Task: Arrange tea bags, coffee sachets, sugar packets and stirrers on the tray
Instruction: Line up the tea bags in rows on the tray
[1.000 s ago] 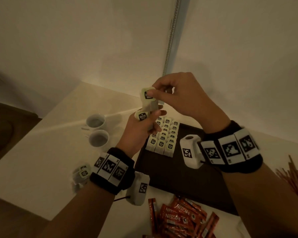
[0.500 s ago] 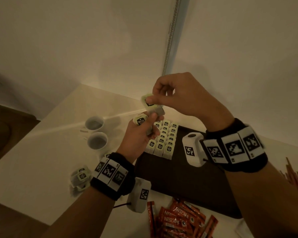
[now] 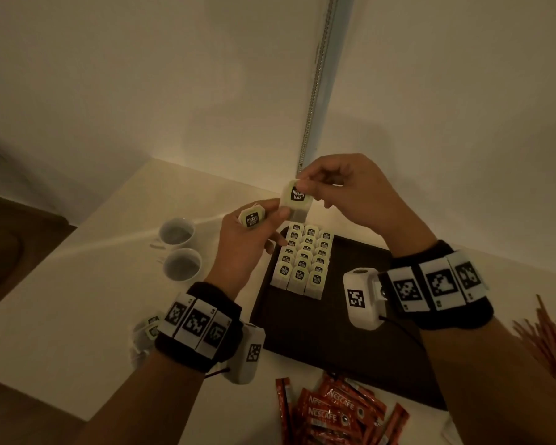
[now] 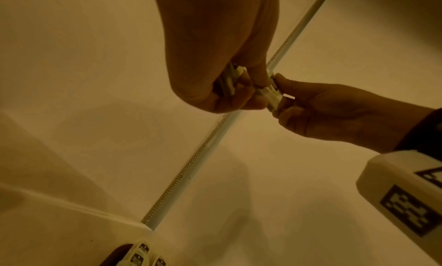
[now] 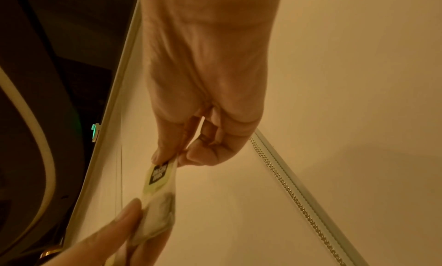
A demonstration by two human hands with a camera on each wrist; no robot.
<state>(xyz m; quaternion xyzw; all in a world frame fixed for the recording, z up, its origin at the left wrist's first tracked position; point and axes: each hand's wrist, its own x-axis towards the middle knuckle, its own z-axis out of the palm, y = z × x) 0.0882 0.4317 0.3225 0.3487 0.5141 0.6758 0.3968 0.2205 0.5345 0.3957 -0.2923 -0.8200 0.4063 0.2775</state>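
Head view: my right hand pinches one tea bag above the tray; my left hand grips spare bags. Next, I'd judge, laying it beside the rows.

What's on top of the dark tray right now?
On the tray: only a block of tea bags in three columns at its far left. The right forearm hides its right edge.

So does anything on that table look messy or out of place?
Somewhat. The tea bags on the tray sit in neat rows, but a few loose tea bags lie scattered off the tray, and the Nescafe sachets and stirrers lie in untidy heaps, not yet arranged. Nothing looks spilled or damaged.
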